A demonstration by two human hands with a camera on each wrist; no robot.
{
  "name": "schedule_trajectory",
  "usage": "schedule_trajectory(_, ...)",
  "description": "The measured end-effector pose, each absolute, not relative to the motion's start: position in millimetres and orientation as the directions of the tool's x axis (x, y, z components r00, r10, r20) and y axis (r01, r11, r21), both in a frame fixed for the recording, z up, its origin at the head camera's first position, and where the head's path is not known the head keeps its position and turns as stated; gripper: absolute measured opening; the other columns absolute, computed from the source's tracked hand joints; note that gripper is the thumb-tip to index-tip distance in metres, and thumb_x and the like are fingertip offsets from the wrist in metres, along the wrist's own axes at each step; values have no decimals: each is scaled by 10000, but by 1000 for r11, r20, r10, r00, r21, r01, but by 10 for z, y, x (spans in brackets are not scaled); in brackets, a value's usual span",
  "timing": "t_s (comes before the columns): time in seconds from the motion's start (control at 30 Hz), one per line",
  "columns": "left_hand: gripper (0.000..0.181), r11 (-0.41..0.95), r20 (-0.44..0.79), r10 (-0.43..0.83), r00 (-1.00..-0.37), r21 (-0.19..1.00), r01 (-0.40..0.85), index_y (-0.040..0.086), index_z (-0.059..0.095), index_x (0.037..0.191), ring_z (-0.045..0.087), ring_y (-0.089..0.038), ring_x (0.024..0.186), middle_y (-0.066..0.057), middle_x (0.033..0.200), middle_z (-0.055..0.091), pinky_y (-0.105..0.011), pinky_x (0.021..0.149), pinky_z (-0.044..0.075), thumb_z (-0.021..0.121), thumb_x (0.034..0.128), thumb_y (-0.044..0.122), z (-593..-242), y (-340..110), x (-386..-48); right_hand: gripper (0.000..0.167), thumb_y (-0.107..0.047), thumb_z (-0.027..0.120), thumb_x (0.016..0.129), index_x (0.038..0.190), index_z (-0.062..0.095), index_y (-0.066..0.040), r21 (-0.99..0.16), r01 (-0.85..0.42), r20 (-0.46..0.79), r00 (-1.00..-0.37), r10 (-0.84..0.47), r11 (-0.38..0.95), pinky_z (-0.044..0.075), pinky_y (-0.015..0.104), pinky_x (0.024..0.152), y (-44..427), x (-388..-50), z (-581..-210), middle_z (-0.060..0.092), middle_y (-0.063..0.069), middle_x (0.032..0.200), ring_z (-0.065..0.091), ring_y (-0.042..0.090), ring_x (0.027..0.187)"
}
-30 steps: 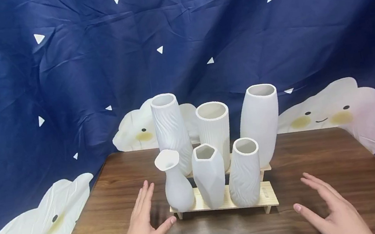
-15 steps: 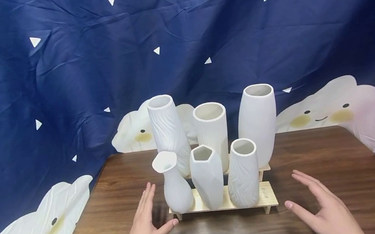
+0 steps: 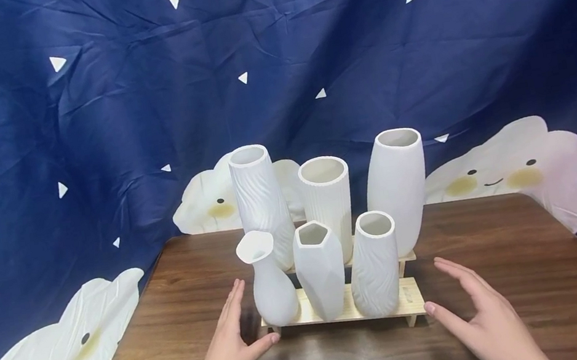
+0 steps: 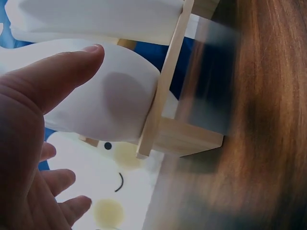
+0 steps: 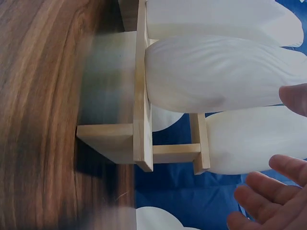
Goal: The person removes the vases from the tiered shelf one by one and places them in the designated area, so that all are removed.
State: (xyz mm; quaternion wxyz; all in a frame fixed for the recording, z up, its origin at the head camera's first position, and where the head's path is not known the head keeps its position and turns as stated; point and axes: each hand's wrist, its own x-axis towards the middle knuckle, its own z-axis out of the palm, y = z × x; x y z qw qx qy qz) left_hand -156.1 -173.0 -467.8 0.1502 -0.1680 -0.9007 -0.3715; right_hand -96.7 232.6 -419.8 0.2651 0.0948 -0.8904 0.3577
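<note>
Several white vases stand upright on a two-step wooden stand (image 3: 411, 297). On its lower step are a flared-neck vase (image 3: 274, 294), a faceted vase (image 3: 323, 280) and a wavy-ribbed vase (image 3: 376, 279). Behind them, on the upper step, stand a tall wavy vase (image 3: 260, 203), a fluted cylinder vase (image 3: 329, 211) and a smooth tall vase (image 3: 399, 194). My left hand (image 3: 229, 344), fingers extended and thumb apart, is beside the flared-neck vase. On the stand's right, my right hand (image 3: 483, 319) has spread, relaxed fingers, nearest the wavy-ribbed vase. Both hands hold nothing.
The stand rests on a dark brown wooden table (image 3: 528, 250). A blue cloth backdrop (image 3: 274, 82) with white triangles and smiling clouds (image 3: 510, 165) hangs behind and along the left side.
My right hand has moved left, closer to the stand. The left hand has shifted slightly right toward the flared-neck vase. The vases stay in place.
</note>
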Motion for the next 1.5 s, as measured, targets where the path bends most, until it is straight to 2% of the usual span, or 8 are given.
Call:
schedule_trajectory(0.5,1120,637,287,158,-945,701,320,78,240,1591,282,-393,1463,-193,1622,263,-598,1136,279,895,728,367,-4813,-1667,-1620,692,-214,849,815,1431,534,-214,-610,-345,525,-850,37,713,227,20,970,2153,-1059,-4135,598,41,1376,408,-80,1282)
schedule_trajectory(0.73,1141,610,236,154,-960,741,280,89,215,1597,294,-400,1456,-190,1626,253,-608,1136,274,899,728,371,-4869,-1649,-1648,691,-238,854,810,1425,541,-199,-630,-322,505,-861,58,707,296,109,948,2076,-1104,-4073,595,19,1372,521,199,1243)
schedule_trajectory(0.83,1157,594,219,155,-963,758,268,73,204,1596,297,-402,1454,-196,1628,245,-610,1139,266,904,722,363,-4893,-1632,-1665,682,-224,854,809,1417,548,-184,-634,-346,520,-853,50,692,290,101,951,2033,-1127,-4051,595,21,1374,527,227,1228)
schedule_trajectory(0.97,1177,574,192,151,-970,782,244,71,193,1599,301,-388,1455,-187,1629,248,-600,1147,259,914,710,344,-4926,-1619,-1688,678,-212,860,803,1406,555,-157,-637,-369,530,-848,36,677,278,73,965,1995,-1164,-4034,593,24,1379,534,225,1228)
schedule_trajectory(1.13,1180,523,177,151,-973,820,230,114,202,1601,339,-366,1441,-180,1597,328,-594,1145,269,927,694,323,-4959,-1606,-1726,691,-192,877,780,1392,563,-129,-645,-387,545,-837,43,659,262,51,978,1968,-1214,-4026,596,22,1365,520,116,1227)
schedule_trajectory(1.2,1174,470,175,165,-971,851,234,138,200,1602,352,-340,1437,-168,1584,356,-567,1152,272,932,694,285,-4976,-1594,-1753,697,-185,882,771,1389,564,-123,-656,-388,546,-836,52,648,269,53,980,1952,-1230,-4022,600,29,1355,523,99,1210)
schedule_trajectory(1.33,1175,338,166,207,-964,913,229,171,192,1601,348,-269,1442,-119,1584,359,-451,1176,257,935,691,172,-5014,-1571,-1802,707,-157,891,759,1382,564,-93,-700,-385,529,-845,75,601,321,55,988,1902,-1260,-4020,615,77,1327,577,201,1174)
schedule_trajectory(1.5,1176,292,142,210,-967,935,200,149,196,1594,289,-227,1471,-110,1604,322,-287,1176,213,935,679,127,-5062,-1568,-1830,706,-144,886,769,1382,546,-63,-764,-357,484,-868,113,538,383,70,975,1844,-1294,-4005,619,102,1306,601,280,1169)
